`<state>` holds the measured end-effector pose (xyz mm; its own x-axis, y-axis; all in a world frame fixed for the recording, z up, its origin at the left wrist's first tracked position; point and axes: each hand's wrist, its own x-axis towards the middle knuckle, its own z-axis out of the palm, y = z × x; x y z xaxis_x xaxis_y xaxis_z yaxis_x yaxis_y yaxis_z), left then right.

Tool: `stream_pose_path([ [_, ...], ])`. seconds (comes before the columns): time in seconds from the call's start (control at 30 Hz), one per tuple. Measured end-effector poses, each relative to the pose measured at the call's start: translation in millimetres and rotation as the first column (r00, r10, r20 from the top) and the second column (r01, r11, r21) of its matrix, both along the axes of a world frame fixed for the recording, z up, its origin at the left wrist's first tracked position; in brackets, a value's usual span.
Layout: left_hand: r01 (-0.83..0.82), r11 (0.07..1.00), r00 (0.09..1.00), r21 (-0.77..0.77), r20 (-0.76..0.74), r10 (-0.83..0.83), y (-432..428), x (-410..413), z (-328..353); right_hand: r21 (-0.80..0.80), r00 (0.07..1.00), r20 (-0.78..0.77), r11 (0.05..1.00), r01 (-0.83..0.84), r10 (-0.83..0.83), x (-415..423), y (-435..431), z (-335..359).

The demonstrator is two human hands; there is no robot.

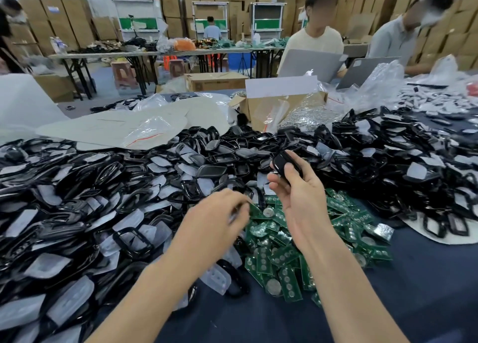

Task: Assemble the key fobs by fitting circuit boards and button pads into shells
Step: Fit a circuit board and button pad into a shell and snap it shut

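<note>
One black shell [283, 161] being held, loose shells [103, 187] and circuit boards [284, 254] lying beyond counting, two laptops [310, 66] standing, two people [318, 43] sitting opposite.

Black shells [77, 187] (green circuit boards [284, 257]).

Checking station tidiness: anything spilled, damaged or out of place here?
No damage visible. Parts lie loose in heaps on the table: translucent button pads mixed through the black shells at left, and green circuit boards butting against the shell heap.

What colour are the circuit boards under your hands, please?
Green circuit boards, seen in the head view.
</note>
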<state>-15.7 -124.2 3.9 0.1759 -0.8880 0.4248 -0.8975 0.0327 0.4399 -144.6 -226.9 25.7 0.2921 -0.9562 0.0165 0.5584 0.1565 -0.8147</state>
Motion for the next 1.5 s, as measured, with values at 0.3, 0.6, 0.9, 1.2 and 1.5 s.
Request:
stream_pose_path([
  [0.3, -0.367, 0.911, 0.162, -0.188, -0.977, -0.137, 37, 62, 12, -0.083, 0.974, -0.073, 0.972, -0.221, 0.215, 72, 16, -3],
  [0.6, -0.312, 0.938, -0.323, -0.152, -0.911, -0.255, 31, 66, 9, -0.042, 0.950, -0.123, 0.955, -0.295, 0.288, 88, 18, -20],
  [0.9, -0.290, 0.943, -0.307, -0.167, -0.917, -0.257, 29, 66, 4, -0.017, 0.949, -0.126, 0.956, -0.292, 0.288, 90, 20, -25],
  [1.2, -0.292, 0.941, -0.084, -0.172, -0.975, -0.204, 29, 65, 0, 0.056, 0.936, -0.078, 0.939, -0.338, 0.342, 85, 17, -23],
  [1.5, -0.264, 0.945, 0.033, -0.192, -0.981, -0.190, 30, 64, -5, 0.102, 0.919, -0.066, 0.919, -0.382, 0.389, 83, 21, -21],
])
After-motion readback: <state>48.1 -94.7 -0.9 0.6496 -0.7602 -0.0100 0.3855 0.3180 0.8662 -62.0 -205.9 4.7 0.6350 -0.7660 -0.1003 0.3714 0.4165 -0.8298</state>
